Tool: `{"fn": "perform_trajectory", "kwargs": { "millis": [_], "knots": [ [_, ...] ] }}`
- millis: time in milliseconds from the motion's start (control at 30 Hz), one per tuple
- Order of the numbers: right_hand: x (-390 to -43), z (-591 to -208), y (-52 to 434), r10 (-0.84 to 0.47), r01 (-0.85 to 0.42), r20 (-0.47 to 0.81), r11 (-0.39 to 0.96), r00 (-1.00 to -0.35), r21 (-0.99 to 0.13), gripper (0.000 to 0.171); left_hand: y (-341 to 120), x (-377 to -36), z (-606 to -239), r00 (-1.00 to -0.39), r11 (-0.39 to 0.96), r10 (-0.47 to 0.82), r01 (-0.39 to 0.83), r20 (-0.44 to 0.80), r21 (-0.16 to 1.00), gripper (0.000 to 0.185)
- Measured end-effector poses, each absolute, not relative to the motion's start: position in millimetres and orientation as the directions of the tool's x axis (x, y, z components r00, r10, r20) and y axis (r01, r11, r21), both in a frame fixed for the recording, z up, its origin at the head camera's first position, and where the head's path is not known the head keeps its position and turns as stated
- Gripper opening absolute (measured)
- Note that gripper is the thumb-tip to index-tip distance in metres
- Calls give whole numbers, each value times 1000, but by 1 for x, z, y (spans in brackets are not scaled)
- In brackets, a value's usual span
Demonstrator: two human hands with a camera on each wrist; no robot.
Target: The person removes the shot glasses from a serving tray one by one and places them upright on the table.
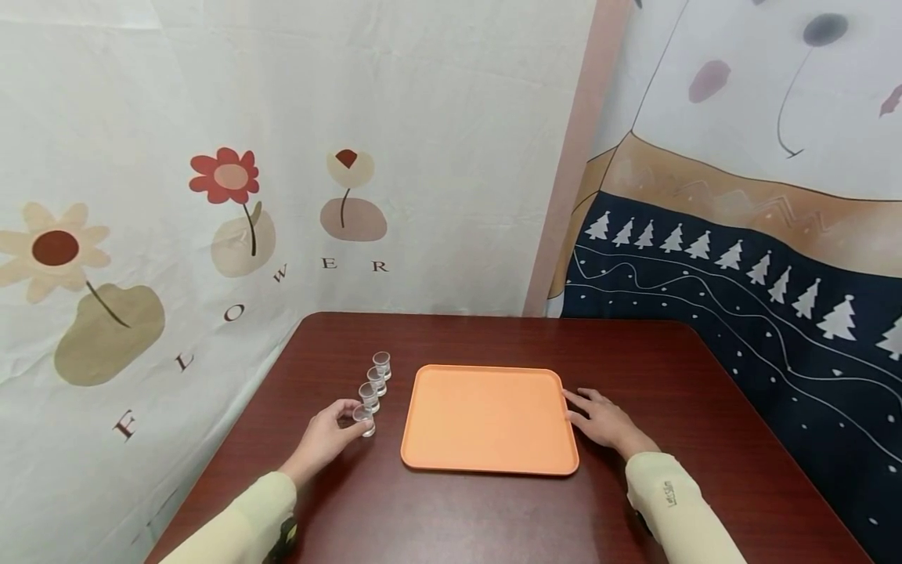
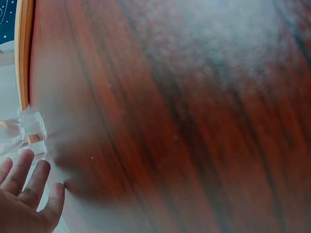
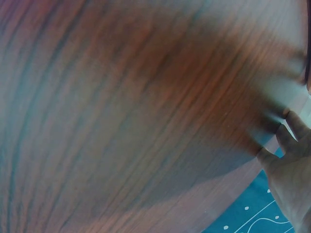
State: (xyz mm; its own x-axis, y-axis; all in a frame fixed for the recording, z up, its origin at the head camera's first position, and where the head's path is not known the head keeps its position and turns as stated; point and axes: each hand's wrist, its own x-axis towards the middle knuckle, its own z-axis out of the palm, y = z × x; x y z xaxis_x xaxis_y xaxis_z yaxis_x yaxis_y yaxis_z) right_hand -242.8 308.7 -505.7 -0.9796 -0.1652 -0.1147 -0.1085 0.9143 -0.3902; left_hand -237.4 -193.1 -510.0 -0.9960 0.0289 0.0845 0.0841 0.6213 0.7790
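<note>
Several small clear shot glasses stand in a slanting row left of the tray, the farthest glass toward the back. My left hand pinches the nearest shot glass between thumb and forefinger. In the left wrist view that glass shows at the left edge, just past the spread fingers. An orange rectangular tray lies flat with nothing on it. Beside its right edge rests my right hand, fingers extended and fingertips at the rim. The right wrist view shows those fingers low over the wood.
The dark red wooden table carries the tray and glasses. Its back edge meets a white cloth backdrop with flower prints, and a dark blue patterned cloth hangs at the right.
</note>
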Motion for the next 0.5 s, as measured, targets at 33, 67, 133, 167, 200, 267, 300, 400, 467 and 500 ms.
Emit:
{"fn": "perform_trajectory", "kwargs": {
  "millis": [33, 67, 133, 167, 200, 267, 300, 400, 467, 500],
  "knots": [
    [-243, -506, 309, -166, -109, -114, 914, -980, -390, 56, -193, -237, -509, -996, 623, 28, 85, 86, 778, 45],
    [-243, -506, 309, -168, -112, -113, 914, -979, -389, 56, -194, -237, -508, -996, 623, 20, 78, 84, 778, 47],
    [-243, -505, 308, -169, -114, -112, 914, -979, -390, 56, -195, -238, -506, -996, 629, 6, 71, 86, 774, 50],
    [-244, -505, 308, -169, -113, -111, 914, -979, -391, 56, -195, -239, -505, -996, 636, 3, 72, 91, 768, 52],
    [-244, -505, 308, -169, -114, -110, 913, -979, -391, 55, -195, -240, -503, -995, 645, -1, 73, 96, 761, 53],
    [-245, -505, 308, -173, -119, -106, 914, -979, -388, 56, -195, -242, -500, -994, 669, -2, 81, 111, 739, 55],
    [-245, -505, 308, -173, -120, -105, 914, -979, -387, 56, -195, -244, -498, -993, 681, 1, 90, 122, 727, 56],
    [-245, -507, 309, -171, -119, -106, 917, -980, -381, 56, -193, -249, -491, -988, 714, 15, 118, 153, 690, 57],
    [-245, -508, 309, -164, -110, -113, 918, -980, -381, 56, -190, -254, -485, -985, 723, 25, 135, 170, 677, 57],
    [-245, -508, 309, -162, -107, -115, 919, -980, -380, 57, -188, -257, -482, -983, 726, 33, 147, 179, 672, 56]
  ]
}}
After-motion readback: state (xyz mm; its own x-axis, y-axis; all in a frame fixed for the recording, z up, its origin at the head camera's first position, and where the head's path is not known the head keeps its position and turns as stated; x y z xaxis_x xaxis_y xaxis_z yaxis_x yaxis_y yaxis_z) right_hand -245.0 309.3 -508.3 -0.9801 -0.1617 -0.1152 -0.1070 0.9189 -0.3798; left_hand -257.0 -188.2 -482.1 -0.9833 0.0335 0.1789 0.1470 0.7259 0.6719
